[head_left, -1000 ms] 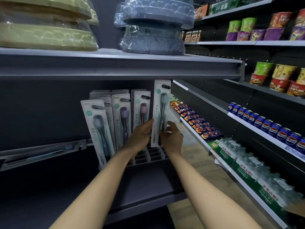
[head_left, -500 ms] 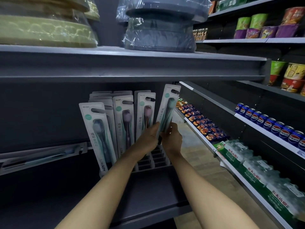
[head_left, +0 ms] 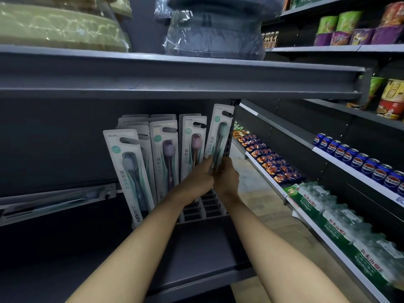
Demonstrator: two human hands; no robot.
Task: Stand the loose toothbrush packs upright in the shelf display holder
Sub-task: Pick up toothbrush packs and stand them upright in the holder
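Both hands meet at centre frame on one pack: the left hand (head_left: pixel 197 179) curls its fingers round the lower left edge of the held toothbrush pack (head_left: pixel 218 136), and the right hand (head_left: pixel 226 178) pinches its lower right edge, so the card stands tilted, top leaning toward 1 o'clock, above the right-hand column of the display holder (head_left: pixel 211 209); the pack's foot is hidden behind the hands, so whether it has entered a slot cannot be told; judgement: the step in hand is seating this pack, and doing it well likely means squaring the card to match its neighbours, lowering the bottom edge straight into an open slot at 6 o'clock of the hands, and letting go only once it stands unaided; the card looks thin and may bend if forced; counts: one pack in the hands; three front packs stand in the holder at 9 to 10 o'clock of the hands, with more card tops layered behind them, number unclear; one loose pack (head_left: pixel 54 203) lies flat on the shelf at far 9 o'clock, not yet stood up; two hands in view; the holder shows several bare slots below the hands
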